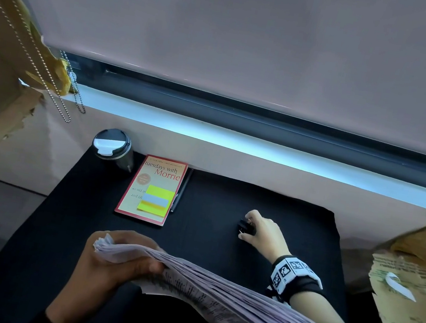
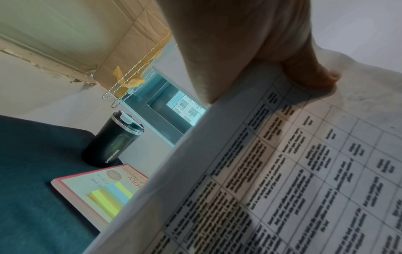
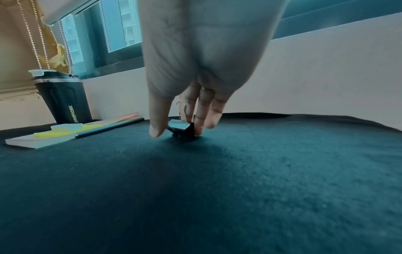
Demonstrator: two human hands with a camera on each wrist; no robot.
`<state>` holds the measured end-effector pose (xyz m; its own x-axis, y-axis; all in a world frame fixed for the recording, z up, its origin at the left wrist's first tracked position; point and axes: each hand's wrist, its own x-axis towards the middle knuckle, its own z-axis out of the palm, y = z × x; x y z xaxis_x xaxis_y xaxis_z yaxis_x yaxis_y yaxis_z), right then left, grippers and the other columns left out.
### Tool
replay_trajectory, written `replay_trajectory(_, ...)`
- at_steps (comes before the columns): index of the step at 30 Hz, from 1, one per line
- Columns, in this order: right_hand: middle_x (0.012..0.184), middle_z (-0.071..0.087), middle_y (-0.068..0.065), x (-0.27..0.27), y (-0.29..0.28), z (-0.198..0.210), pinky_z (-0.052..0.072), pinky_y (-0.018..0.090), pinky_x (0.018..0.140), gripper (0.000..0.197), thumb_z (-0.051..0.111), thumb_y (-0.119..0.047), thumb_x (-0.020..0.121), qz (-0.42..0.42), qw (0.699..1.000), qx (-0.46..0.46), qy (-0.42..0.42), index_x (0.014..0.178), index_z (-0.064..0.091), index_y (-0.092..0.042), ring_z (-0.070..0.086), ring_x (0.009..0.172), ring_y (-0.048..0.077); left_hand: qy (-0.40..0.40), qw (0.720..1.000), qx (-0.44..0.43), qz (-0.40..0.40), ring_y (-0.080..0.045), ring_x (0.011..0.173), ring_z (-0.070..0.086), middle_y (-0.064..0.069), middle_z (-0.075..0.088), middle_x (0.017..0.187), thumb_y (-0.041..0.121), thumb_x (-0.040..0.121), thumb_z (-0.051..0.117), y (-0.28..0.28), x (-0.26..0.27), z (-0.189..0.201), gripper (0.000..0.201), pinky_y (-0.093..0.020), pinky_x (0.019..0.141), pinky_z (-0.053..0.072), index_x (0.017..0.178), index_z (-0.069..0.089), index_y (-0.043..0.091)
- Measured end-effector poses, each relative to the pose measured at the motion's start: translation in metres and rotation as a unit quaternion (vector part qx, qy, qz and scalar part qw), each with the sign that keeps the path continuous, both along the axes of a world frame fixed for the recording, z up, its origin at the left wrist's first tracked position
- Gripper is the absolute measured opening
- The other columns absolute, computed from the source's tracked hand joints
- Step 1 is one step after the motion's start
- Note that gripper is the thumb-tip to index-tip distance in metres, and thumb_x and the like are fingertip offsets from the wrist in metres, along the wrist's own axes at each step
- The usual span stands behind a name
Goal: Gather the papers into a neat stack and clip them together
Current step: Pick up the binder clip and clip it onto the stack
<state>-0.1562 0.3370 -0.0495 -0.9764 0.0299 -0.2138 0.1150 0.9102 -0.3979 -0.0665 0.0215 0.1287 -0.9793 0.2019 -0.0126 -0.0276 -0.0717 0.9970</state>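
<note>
At far left of the counter, draped in black cloth: a black travel tumbler with a white flip lid, standing upright by the wall. Just right of it, a paperback titled "tuesdays with Morrie" lying flat, with a pad of yellow and blue sticky notes on its lower cover. Touching or just beside the book's right edge, a dark pen lying lengthwise. Nearer the body, left hand with its grip clamped on one end of a thick stack of papers, thumb on the printed top sheet, fingers curled beneath; stack held above the counter, sheets fanned unevenly toward the right. Further right and farther away, right hand reaching down to a black binder clip resting on the cloth, thumb and fingertips pinching its sides, one wire handle standing upright. At far right, torn brown cardboard.
</note>
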Motion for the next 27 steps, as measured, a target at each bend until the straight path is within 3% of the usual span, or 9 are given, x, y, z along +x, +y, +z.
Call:
replay_trajectory(6, 0.102, 0.065, 0.002, -0.003, -0.003, -0.005, 0.040, 0.030, 0.077, 0.037, 0.063, -0.044, 0.082, -0.017, 1.000, 0.011, 0.014, 0.106, 0.057, -0.016, 0.055, 0.101, 0.022, -0.006, 1.000, 0.007, 0.008, -0.017, 0.058, 0.070, -0.010, 0.074, 0.064, 0.056, 0.030, 0.091, 0.001, 0.001, 0.000, 0.053, -0.021, 0.053, 0.055, 0.059, 0.077, 0.013)
replay_trajectory(8, 0.102, 0.065, 0.006, -0.003, -0.005, -0.004, 0.042, 0.034, 0.076, 0.039, 0.056, -0.047, 0.086, -0.017, 0.999, 0.045, 0.011, 0.102, 0.055, -0.011, 0.056, 0.099, 0.027, 0.000, 1.000, -0.004, 0.011, -0.017, 0.057, 0.070, -0.010, 0.073, 0.063, 0.039, 0.034, 0.094, 0.002, 0.000, 0.000, 0.039, -0.021, 0.053, 0.055, 0.057, 0.077, 0.014)
replay_trajectory(10, 0.101, 0.065, 0.010, -0.002, -0.003, 0.003, 0.042, 0.036, 0.075, 0.042, 0.049, -0.050, 0.090, -0.036, 0.998, 0.059, 0.001, 0.099, 0.053, -0.009, 0.058, 0.096, 0.033, 0.002, 1.000, 0.007, 0.009, -0.015, 0.056, 0.069, -0.010, 0.073, 0.061, 0.008, 0.046, 0.092, 0.004, -0.001, 0.002, 0.019, -0.020, 0.052, 0.054, 0.054, 0.076, 0.013)
replay_trajectory(12, 0.100, 0.064, 0.010, 0.001, 0.004, 0.021, 0.043, 0.037, 0.077, 0.041, 0.047, -0.049, 0.091, -0.073, 0.997, 0.015, 0.004, 0.097, 0.052, -0.010, 0.058, 0.094, 0.035, 0.002, 1.000, 0.022, 0.018, -0.013, 0.056, 0.068, -0.009, 0.072, 0.060, -0.003, 0.050, 0.078, 0.006, -0.002, 0.002, 0.014, -0.019, 0.053, 0.053, 0.054, 0.076, 0.011)
replay_trajectory(15, 0.086, 0.062, 0.005, 0.009, 0.020, 0.071, 0.039, 0.033, 0.069, 0.034, 0.049, -0.045, 0.092, -0.100, 0.992, -0.047, 0.054, 0.092, 0.053, -0.011, 0.057, 0.083, 0.030, 0.015, 0.999, 0.040, 0.027, -0.014, 0.060, 0.070, -0.011, 0.074, 0.064, 0.000, 0.053, 0.074, 0.010, -0.002, 0.004, 0.007, -0.019, 0.057, 0.055, 0.060, 0.075, 0.002)
replay_trajectory(19, 0.064, 0.048, 0.002, 0.035, 0.028, 0.173, 0.032, 0.033, 0.059, 0.031, 0.048, -0.036, 0.095, -0.044, 0.984, -0.086, 0.152, 0.082, 0.053, -0.009, 0.044, 0.062, 0.021, 0.027, 0.998, 0.059, 0.010, -0.011, 0.060, 0.068, -0.007, 0.074, 0.065, 0.002, 0.057, 0.081, 0.016, -0.001, 0.007, 0.014, -0.018, 0.057, 0.053, 0.069, 0.075, -0.001)
replay_trajectory(23, 0.059, 0.043, -0.006, 0.080, 0.003, 0.277, 0.032, 0.025, 0.054, 0.027, 0.047, -0.032, 0.097, 0.013, 0.972, -0.108, 0.209, 0.070, 0.045, -0.027, 0.037, 0.052, 0.008, 0.048, 0.997, 0.057, -0.025, -0.010, 0.059, 0.069, -0.001, 0.075, 0.066, 0.004, 0.058, 0.087, 0.023, 0.001, 0.015, 0.015, -0.018, 0.055, 0.053, 0.066, 0.077, 0.013)
replay_trajectory(27, 0.060, 0.043, -0.004, 0.129, -0.039, 0.338, 0.034, 0.025, 0.053, 0.025, 0.049, -0.027, 0.097, 0.080, 0.962, -0.116, 0.235, 0.077, 0.053, -0.014, 0.038, 0.053, 0.012, 0.055, 0.994, 0.062, -0.074, -0.017, 0.069, 0.074, -0.005, 0.078, 0.075, 0.015, 0.065, 0.080, 0.034, 0.010, 0.024, 0.008, -0.025, 0.063, 0.059, 0.072, 0.079, 0.018)
